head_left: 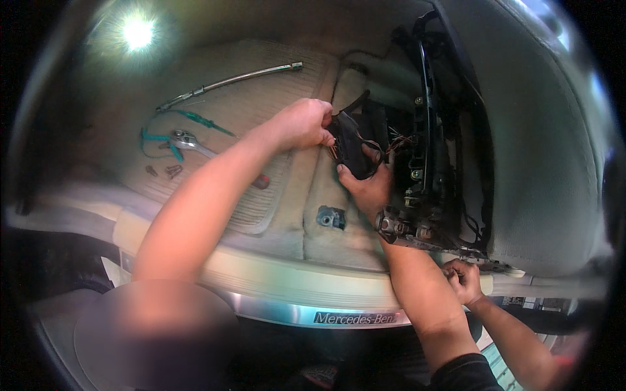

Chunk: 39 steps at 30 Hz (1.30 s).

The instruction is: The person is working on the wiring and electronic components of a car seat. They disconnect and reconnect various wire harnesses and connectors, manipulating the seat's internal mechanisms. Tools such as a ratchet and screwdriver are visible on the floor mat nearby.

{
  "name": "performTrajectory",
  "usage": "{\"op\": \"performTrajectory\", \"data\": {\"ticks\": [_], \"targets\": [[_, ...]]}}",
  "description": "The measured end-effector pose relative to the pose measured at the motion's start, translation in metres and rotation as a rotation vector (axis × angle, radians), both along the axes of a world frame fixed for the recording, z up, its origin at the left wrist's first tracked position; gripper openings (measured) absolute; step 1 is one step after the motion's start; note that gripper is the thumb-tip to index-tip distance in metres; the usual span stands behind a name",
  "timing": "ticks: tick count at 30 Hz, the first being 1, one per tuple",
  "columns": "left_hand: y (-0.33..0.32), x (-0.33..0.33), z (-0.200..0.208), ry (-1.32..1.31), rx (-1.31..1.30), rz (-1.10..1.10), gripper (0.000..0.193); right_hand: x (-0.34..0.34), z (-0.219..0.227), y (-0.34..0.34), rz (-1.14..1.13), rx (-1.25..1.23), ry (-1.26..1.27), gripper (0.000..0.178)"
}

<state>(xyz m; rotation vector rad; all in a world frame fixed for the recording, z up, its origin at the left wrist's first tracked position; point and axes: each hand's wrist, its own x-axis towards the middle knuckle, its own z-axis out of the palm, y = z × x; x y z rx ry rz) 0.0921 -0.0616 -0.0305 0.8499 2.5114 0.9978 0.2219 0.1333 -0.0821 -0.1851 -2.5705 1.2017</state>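
Note:
My left hand [313,122] is closed at the upper left side of a black boxy part [353,146], its fingertips pinching by thin reddish wires. Around the lower end of this part my right hand [369,189] is wrapped, thumb on the near left side. More loose wires [398,140] run from the part's right side toward the underside of a tilted seat [541,150]. The part is dark, so its exact kind cannot be made out. Another person's hand [464,281] is curled at the seat's lower edge, right of my right forearm.
On the ribbed floor mat [254,218] lie a long metal bar [228,83], a ratchet [189,141], a teal probe with cord [199,120] and several bolts [172,171]. A floor bracket [331,217], the black seat frame [427,117] and the door sill [293,280] surround my hands.

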Motion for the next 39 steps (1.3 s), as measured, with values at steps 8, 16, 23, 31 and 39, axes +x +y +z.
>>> {"op": "performTrajectory", "data": {"ticks": [8, 16, 23, 31, 39], "targets": [[-0.001, 0.039, -0.009, -0.009, -0.102, 0.124, 0.033, -0.002, 0.001, -0.007, -0.028, 0.009, -0.017, 0.068], [0.007, 0.054, -0.024, 0.414, -0.041, 0.05, 0.052, -0.003, 0.01, -0.006, 0.04, -0.057, -0.014, 0.066], [0.006, 0.047, -0.031, 0.414, 0.026, -0.02, 0.049, -0.001, 0.0, -0.006, -0.008, -0.107, -0.009, 0.064], [0.003, 0.046, -0.037, 0.486, 0.044, 0.018, 0.051, -0.002, 0.006, -0.006, 0.011, -0.04, -0.029, 0.063], [-0.033, 0.021, 0.026, 0.21, -0.233, 0.058, 0.053, 0.001, 0.014, -0.015, 0.049, -0.164, -0.057, 0.074]]}}
